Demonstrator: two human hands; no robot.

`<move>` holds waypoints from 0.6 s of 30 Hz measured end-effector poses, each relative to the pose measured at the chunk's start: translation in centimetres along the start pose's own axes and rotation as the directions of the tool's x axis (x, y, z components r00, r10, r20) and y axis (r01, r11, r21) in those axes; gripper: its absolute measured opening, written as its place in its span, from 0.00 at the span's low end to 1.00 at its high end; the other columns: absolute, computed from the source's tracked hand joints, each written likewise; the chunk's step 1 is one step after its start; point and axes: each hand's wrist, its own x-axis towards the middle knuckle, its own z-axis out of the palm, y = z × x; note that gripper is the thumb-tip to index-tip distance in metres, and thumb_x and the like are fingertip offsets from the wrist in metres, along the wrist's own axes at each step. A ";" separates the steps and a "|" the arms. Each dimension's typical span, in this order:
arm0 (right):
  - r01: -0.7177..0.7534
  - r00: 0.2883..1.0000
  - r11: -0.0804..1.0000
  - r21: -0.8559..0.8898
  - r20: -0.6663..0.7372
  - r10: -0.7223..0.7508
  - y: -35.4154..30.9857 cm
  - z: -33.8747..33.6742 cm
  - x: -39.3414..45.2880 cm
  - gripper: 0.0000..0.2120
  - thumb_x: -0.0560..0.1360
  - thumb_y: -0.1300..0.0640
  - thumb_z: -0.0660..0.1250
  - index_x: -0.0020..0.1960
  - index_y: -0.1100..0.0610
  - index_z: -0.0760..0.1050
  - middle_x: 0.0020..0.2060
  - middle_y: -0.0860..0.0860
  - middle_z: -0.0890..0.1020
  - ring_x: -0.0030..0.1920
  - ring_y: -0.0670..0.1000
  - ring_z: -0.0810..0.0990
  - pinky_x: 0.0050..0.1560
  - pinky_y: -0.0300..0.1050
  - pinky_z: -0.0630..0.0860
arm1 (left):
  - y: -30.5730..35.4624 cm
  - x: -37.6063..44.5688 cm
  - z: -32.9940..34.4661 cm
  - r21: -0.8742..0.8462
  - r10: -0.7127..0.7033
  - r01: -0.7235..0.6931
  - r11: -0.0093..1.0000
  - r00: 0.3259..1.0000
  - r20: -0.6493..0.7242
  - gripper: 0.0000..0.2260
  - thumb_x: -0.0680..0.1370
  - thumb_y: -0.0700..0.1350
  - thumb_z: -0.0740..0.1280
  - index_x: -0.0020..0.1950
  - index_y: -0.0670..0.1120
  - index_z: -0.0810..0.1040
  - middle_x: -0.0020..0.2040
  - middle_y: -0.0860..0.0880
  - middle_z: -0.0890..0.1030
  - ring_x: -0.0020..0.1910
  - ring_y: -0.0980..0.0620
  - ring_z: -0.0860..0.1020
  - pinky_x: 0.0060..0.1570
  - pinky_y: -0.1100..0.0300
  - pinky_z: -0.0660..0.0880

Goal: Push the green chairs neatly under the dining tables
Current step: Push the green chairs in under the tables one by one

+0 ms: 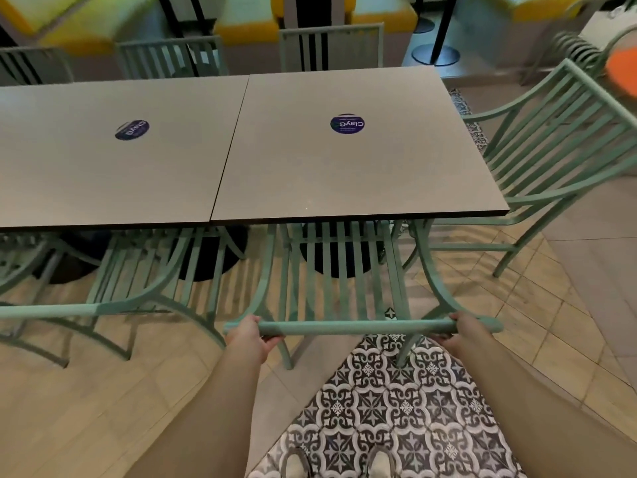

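A green slatted metal chair [348, 327] stands in front of me, its seat partly under the right grey dining table [351, 174]. My left hand [250, 334] grips the left end of its top rail. My right hand [463, 331] grips the right end. A second green chair [138, 298] sits to the left, its seat under the left grey table [103, 167]. A third green chair [558, 150] stands at an angle off the right table's right side, out from under it.
More green chairs [331, 46] line the far side of the tables, with yellow benches [248, 32] behind them. Round blue stickers [347, 124] mark both tabletops. Black table bases [341, 257] stand underneath. A patterned tile strip [396, 408] runs under my feet.
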 end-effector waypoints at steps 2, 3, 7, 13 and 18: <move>-0.004 1.000 1.000 0.012 0.018 0.004 0.3 -0.2 0.5 0.29 0.72 0.64 0.68 0.69 0.54 0.60 0.64 0.64 0.70 0.59 0.69 0.74 0.32 0.71 0.77 | 0.3 0.2 -0.2 0.014 -0.005 0.005 1.000 1.000 -0.008 0.20 0.79 0.39 0.65 0.69 0.39 0.66 0.63 0.33 0.73 0.60 0.31 0.75 0.45 0.38 0.78; 0.001 1.000 1.000 0.021 0.024 -0.002 0.2 -0.2 -0.6 0.29 0.73 0.64 0.68 0.70 0.55 0.60 0.64 0.64 0.70 0.60 0.68 0.74 0.36 0.70 0.77 | 0.3 0.4 -0.2 0.023 0.001 0.000 1.000 1.000 -0.011 0.20 0.78 0.40 0.66 0.70 0.40 0.66 0.64 0.33 0.73 0.60 0.31 0.75 0.42 0.38 0.79; 0.003 0.999 0.999 0.050 0.044 -0.006 0.5 0.2 -3.3 0.28 0.74 0.64 0.67 0.70 0.57 0.60 0.65 0.62 0.70 0.62 0.66 0.74 0.48 0.69 0.78 | 0.4 0.1 -0.5 0.016 0.010 -0.010 1.000 0.999 -0.035 0.22 0.78 0.40 0.66 0.71 0.40 0.66 0.63 0.34 0.74 0.60 0.31 0.75 0.39 0.39 0.80; -0.005 1.000 0.998 0.061 -0.009 0.006 2.0 0.1 -5.0 0.26 0.74 0.66 0.66 0.69 0.56 0.61 0.65 0.63 0.70 0.61 0.66 0.74 0.51 0.72 0.76 | 0.0 -0.9 -1.9 -0.001 0.018 -0.018 1.000 0.999 -0.048 0.21 0.79 0.39 0.65 0.70 0.38 0.64 0.64 0.33 0.72 0.61 0.31 0.74 0.52 0.37 0.78; -0.006 1.000 0.996 0.093 0.015 0.005 2.9 -0.6 -6.4 0.25 0.75 0.68 0.65 0.68 0.58 0.61 0.64 0.63 0.71 0.61 0.66 0.75 0.53 0.69 0.76 | -0.1 -1.8 -3.3 0.001 0.014 -0.014 1.000 0.999 -0.033 0.22 0.79 0.40 0.66 0.71 0.39 0.65 0.63 0.33 0.73 0.59 0.32 0.76 0.52 0.37 0.78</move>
